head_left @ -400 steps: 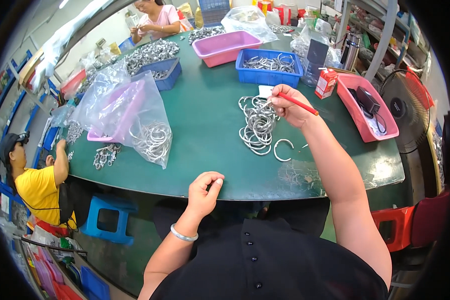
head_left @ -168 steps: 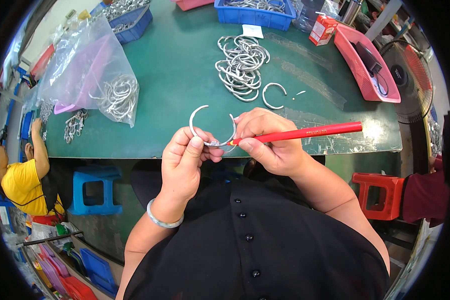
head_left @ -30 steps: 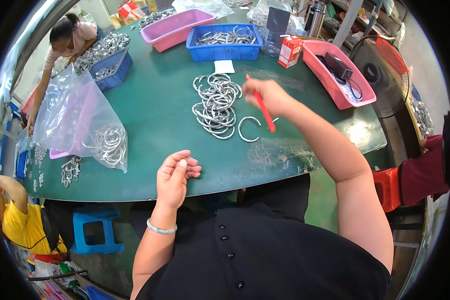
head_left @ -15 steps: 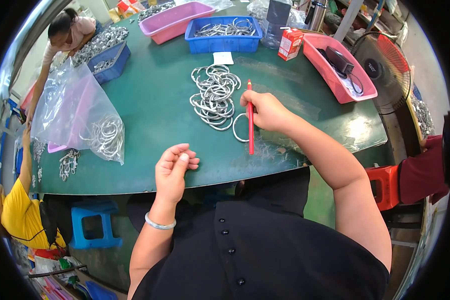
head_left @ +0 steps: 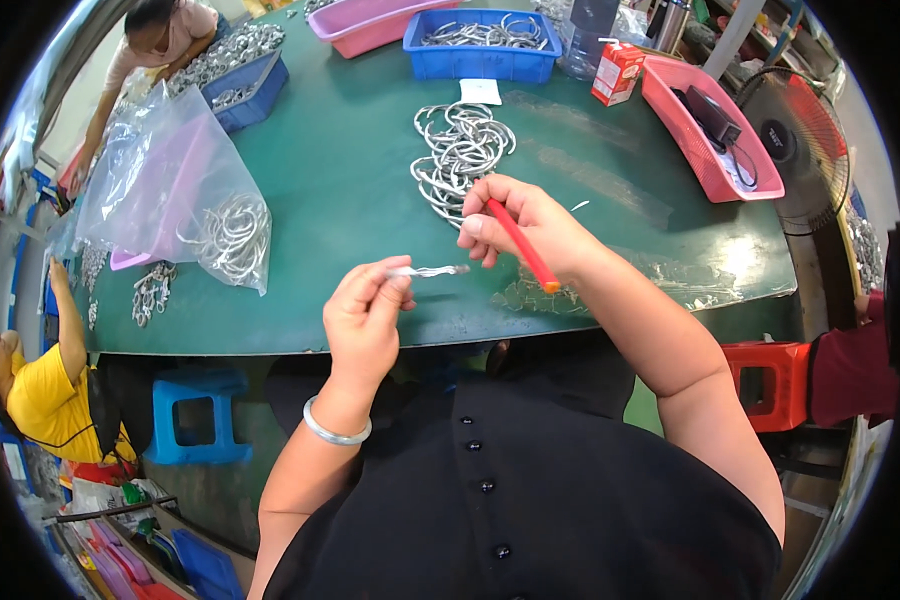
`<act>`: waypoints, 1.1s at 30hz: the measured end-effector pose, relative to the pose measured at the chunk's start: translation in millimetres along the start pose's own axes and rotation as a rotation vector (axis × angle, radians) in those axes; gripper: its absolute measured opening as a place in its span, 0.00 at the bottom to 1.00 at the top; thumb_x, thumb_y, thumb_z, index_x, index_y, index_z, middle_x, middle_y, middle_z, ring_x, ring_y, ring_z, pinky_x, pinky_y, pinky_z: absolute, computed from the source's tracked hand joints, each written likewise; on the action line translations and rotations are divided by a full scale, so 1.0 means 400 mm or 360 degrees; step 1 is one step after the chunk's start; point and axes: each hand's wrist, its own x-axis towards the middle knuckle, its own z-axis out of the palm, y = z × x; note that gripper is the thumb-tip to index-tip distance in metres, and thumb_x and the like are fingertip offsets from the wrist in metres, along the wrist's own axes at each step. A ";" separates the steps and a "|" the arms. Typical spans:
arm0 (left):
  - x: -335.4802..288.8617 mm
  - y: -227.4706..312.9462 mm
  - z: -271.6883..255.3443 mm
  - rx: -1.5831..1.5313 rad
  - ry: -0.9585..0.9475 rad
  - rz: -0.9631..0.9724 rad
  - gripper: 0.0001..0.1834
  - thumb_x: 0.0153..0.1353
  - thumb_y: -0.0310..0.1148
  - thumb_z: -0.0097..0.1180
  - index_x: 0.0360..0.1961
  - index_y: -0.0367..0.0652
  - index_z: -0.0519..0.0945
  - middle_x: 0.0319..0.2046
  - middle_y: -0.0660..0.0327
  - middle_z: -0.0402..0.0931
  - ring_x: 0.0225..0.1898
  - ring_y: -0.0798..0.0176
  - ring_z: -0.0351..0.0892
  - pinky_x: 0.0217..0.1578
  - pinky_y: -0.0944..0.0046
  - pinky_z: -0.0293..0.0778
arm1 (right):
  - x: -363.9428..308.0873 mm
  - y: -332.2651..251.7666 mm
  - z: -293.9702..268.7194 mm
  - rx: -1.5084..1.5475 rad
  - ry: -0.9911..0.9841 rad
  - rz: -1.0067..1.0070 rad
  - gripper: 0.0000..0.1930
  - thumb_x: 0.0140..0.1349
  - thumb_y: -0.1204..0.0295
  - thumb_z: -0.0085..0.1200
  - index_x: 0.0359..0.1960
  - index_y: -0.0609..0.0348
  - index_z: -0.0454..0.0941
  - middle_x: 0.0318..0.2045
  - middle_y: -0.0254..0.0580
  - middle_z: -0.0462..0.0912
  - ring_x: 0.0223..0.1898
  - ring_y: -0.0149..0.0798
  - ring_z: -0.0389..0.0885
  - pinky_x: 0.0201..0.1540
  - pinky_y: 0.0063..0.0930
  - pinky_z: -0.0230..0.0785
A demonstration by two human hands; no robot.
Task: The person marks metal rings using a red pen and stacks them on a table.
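My left hand is closed in a pinch, thumb against fingers, around one end of a silver bangle seen nearly edge-on. Its free end points toward my right hand. A red pencil is tucked in my right hand, slanting across it with the orange butt toward me. The right thumb and fingertips are bent in front of the near side of a heap of silver bangles. Whether those fingertips touch the heap cannot be made out. A plain silver bangle circles my left wrist.
Behind the heap lie a white paper slip and a blue tray of bangles. A red carton, pink basket and fan stand right. Left is a clear bag with bangles. Two co-workers are on the left.
My left hand, which held nothing, now grips a bangle. My right hand has drawn back from the single bangle on the table, and its pencil has tilted from upright to slanting. The view has shifted slightly.
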 end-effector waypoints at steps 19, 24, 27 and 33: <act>-0.017 0.034 -0.026 -0.1023 -0.0056 -0.0939 0.10 0.60 0.33 0.48 0.33 0.37 0.75 0.22 0.63 0.72 0.21 0.71 0.68 0.22 0.72 0.65 | -0.022 0.044 0.039 0.0292 -0.0075 -0.0162 0.06 0.55 0.76 0.51 0.33 0.60 0.68 0.26 0.36 0.76 0.27 0.27 0.75 0.28 0.19 0.68; -0.028 0.025 -0.030 -0.1042 -0.0083 -0.0953 0.12 0.61 0.34 0.46 0.34 0.36 0.75 0.22 0.62 0.72 0.21 0.71 0.68 0.22 0.72 0.66 | -0.030 0.046 0.052 0.0267 0.0000 -0.0149 0.06 0.55 0.76 0.52 0.32 0.60 0.68 0.25 0.35 0.75 0.26 0.26 0.75 0.27 0.19 0.68; -0.030 0.020 -0.034 -0.1096 -0.0103 -0.0908 0.13 0.62 0.34 0.44 0.36 0.33 0.75 0.22 0.62 0.73 0.21 0.70 0.71 0.23 0.71 0.68 | -0.034 0.044 0.062 0.0260 0.0018 -0.0196 0.07 0.54 0.76 0.53 0.32 0.60 0.68 0.24 0.34 0.74 0.26 0.25 0.74 0.27 0.19 0.67; -0.036 0.018 -0.034 -0.1191 -0.0175 -0.0890 0.13 0.62 0.32 0.41 0.40 0.32 0.73 0.24 0.62 0.73 0.23 0.69 0.71 0.25 0.69 0.69 | -0.055 0.026 0.082 0.0129 0.0064 -0.0301 0.07 0.53 0.78 0.54 0.31 0.60 0.68 0.23 0.31 0.72 0.25 0.23 0.71 0.27 0.17 0.65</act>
